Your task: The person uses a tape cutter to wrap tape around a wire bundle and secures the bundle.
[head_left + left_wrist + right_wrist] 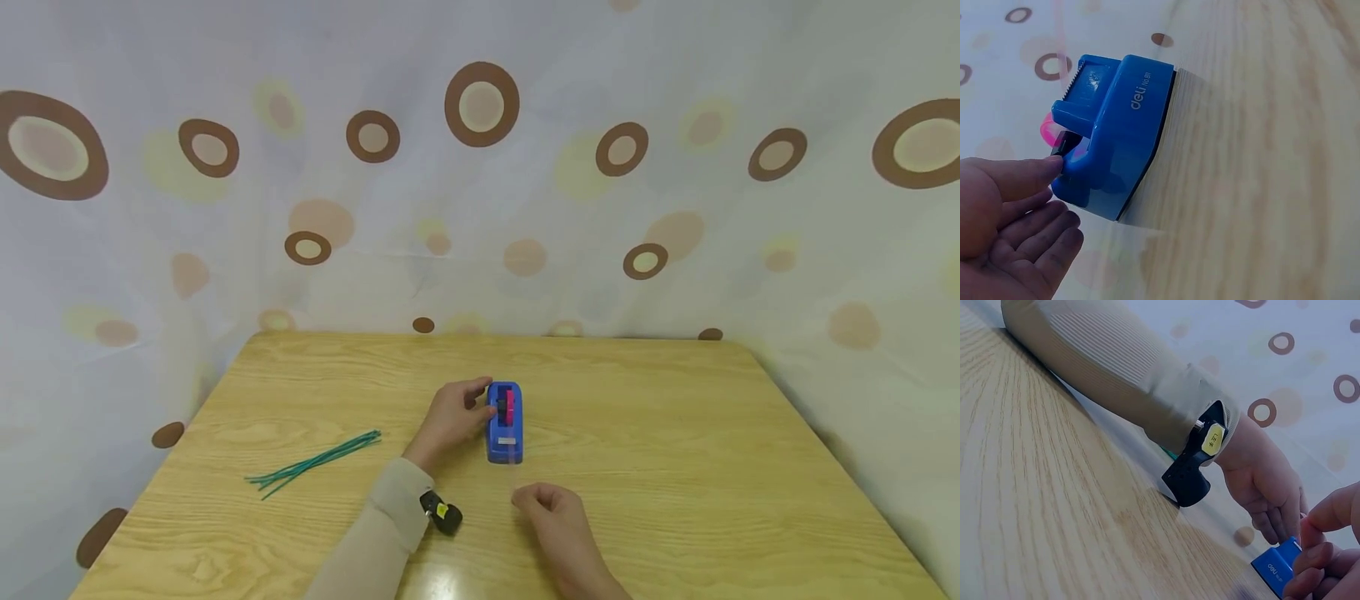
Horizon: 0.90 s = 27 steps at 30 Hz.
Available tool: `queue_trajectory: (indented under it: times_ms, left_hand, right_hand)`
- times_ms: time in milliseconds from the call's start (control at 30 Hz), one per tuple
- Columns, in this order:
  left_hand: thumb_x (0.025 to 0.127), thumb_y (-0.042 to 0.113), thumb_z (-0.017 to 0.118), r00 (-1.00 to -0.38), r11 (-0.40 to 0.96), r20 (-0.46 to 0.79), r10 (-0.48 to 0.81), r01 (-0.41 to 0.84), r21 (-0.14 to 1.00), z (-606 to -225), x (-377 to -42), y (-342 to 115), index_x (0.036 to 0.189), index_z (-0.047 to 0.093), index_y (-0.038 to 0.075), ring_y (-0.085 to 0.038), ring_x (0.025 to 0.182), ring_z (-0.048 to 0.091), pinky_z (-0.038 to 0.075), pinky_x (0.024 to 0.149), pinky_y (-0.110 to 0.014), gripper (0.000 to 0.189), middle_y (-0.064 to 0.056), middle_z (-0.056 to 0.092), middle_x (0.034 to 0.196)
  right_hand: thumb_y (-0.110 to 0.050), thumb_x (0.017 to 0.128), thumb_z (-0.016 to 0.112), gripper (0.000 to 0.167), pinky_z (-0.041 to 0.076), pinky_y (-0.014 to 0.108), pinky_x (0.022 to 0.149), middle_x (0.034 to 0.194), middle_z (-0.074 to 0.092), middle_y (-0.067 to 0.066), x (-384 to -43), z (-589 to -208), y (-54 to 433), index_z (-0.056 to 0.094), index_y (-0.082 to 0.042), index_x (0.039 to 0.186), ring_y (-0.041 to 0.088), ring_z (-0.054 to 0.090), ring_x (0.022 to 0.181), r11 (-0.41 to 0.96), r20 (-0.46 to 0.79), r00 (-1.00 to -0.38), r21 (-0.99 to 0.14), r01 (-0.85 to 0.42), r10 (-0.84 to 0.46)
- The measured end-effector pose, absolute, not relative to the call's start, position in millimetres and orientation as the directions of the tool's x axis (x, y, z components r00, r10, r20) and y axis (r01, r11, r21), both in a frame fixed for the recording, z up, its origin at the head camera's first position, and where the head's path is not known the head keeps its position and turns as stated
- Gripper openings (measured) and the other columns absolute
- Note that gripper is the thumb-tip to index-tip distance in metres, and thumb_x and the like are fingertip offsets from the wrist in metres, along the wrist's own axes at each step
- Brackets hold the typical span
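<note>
A blue tape dispenser (505, 450) with a serrated cutter and a pink tape core (510, 406) stands on the table. At its far left side, my left hand (453, 418) holds it with thumb and index finger; the left wrist view has the thumb tip by the black hub (1066, 143) and the other fingers loosely bent. A thin, see-through strip of tape (513, 477) runs from the dispenser's near end toward me. My right hand (561, 529) pinches the strip's free end between thumb and index finger.
Several thin green sticks or ties (315, 463) lie in a loose bundle left of the left forearm. A black device (442, 512) is strapped to the left wrist. Behind the wooden table (660, 467) hangs a curtain (562, 208) patterned with circles.
</note>
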<state>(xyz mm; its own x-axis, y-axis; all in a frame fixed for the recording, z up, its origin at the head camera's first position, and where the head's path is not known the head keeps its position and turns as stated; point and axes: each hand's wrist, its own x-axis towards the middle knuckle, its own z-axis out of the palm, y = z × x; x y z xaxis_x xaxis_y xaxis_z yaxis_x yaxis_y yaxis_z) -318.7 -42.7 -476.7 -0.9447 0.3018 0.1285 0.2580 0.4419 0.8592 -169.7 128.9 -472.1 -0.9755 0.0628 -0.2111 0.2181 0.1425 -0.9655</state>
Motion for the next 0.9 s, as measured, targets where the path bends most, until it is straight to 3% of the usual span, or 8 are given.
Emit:
queue_trajectory:
  times_ms: [500,900]
  left_hand:
    - [0.095,0.021,0.068,-0.950,0.348,0.154,0.271,0.246,0.905,-469,-308,-45,0.141,0.053,0.005,-0.024,0.123,0.057,0.045,0.100,-0.036,0.051,-0.009,0.059,0.136]
    - [0.094,0.020,0.069,-0.941,0.283,0.260,0.216,0.315,0.906,-454,-299,-56,0.129,0.065,0.005,-0.020,0.111,0.063,0.050,0.093,-0.032,0.038,-0.007,0.066,0.123]
  right_hand:
    - [-0.014,0.095,0.060,0.021,0.038,0.033,0.081,0.093,0.059,0.002,-168,-476,129,0.066,0.005,0.092,0.017,0.047,0.091,0.143,-0.212,-0.977,-0.966,0.215,0.035]
    - [-0.016,0.097,0.056,0.023,0.039,0.034,0.083,0.096,0.059,0.003,-170,-472,127,0.067,0.004,0.093,0.019,0.048,0.095,0.173,-0.206,-0.978,-0.963,0.206,0.020]
